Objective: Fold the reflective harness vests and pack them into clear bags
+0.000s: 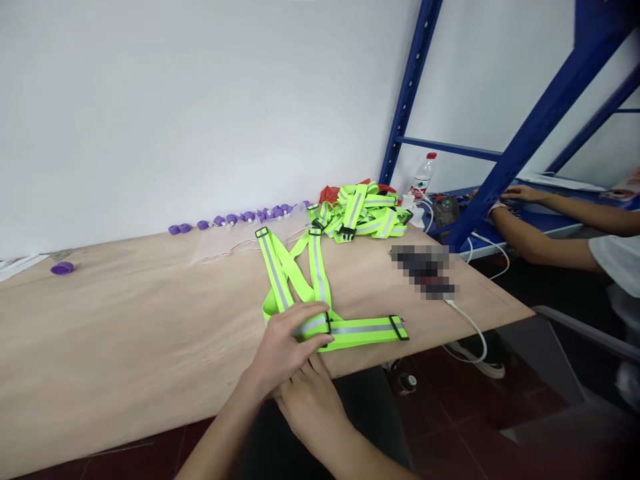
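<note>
A neon-yellow reflective strap harness (320, 270) with grey stripes and black buckles lies on the brown-covered table. My left hand (287, 343) grips its strap near a black buckle, thumb and fingers on either side. Just below, at the table's front edge, my right hand (307, 393) is bent under the left one; its fingertips are hidden. One strap end with a black slider (399, 327) stretches to the right. Behind the harness lies a heap of similar straps (367, 213) on red plastic.
Purple pieces (249, 217) and clear plastic bags (225, 247) line the wall. A purple cup-like piece (63, 268) lies far left. Right are a pixelated object (424, 270) with a white cable, a bottle (423, 175), a blue frame (525, 127) and another person's arms (550, 233).
</note>
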A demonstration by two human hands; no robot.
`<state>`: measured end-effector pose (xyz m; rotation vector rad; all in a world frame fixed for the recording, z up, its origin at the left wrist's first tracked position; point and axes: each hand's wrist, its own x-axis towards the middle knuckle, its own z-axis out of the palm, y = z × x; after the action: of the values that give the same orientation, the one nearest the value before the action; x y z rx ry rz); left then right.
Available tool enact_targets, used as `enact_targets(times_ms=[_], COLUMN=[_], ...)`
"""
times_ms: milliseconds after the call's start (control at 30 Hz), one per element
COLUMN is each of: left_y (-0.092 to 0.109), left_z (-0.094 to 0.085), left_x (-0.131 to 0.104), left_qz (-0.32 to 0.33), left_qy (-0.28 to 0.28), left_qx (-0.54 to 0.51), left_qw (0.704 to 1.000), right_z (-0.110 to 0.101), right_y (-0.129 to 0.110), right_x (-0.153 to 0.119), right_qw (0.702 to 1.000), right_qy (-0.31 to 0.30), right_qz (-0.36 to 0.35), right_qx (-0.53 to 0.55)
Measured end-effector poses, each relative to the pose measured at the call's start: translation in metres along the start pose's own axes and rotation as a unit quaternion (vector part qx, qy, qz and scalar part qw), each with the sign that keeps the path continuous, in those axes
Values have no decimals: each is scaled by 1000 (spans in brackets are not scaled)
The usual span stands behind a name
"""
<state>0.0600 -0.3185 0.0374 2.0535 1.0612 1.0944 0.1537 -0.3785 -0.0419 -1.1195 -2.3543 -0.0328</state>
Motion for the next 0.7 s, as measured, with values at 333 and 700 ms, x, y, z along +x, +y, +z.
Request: enact_targets(times_ms=[333,700], left_y=[-9,-34], left_z=[16,14], left_x=[20,24], left_qz=[34,66], left_qy=[-201,-228], left_qx=[110,99], left_qw=[973,966], right_z=[-26,-36], right_y=[-2,1], right_x=[2,-2], right_qw=[991,993], right_qy=[-115,-108], right_qz=[14,11], right_qx=[58,55])
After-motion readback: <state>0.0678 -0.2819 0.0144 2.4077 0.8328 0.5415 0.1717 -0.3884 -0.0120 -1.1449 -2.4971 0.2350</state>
